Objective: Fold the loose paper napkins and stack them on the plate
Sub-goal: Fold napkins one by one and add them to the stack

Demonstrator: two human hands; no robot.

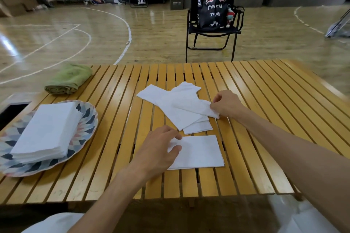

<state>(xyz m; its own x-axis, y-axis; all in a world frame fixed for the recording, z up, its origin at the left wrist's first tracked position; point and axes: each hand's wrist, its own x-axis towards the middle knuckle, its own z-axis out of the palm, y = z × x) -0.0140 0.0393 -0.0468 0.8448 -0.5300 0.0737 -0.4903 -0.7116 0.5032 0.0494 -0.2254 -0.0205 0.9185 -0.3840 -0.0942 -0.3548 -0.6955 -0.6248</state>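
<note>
A folded white napkin (pixel 200 152) lies flat near the table's front, and my left hand (pixel 159 150) pinches its left edge between thumb and fingers. Behind it, several loose white napkins (pixel 176 104) overlap in a pile at the table's middle. My right hand (pixel 226 104) grips the right end of the top napkin (pixel 197 107) of that pile. At the left, a patterned plate (pixel 86 128) carries a neat stack of folded napkins (pixel 47 130).
The slatted wooden table (pixel 265 100) fills the lower view. A rolled green towel (pixel 69 79) lies at its back left corner. A black folding chair (pixel 214 30) with a shark-print bag stands on the gym floor beyond the table.
</note>
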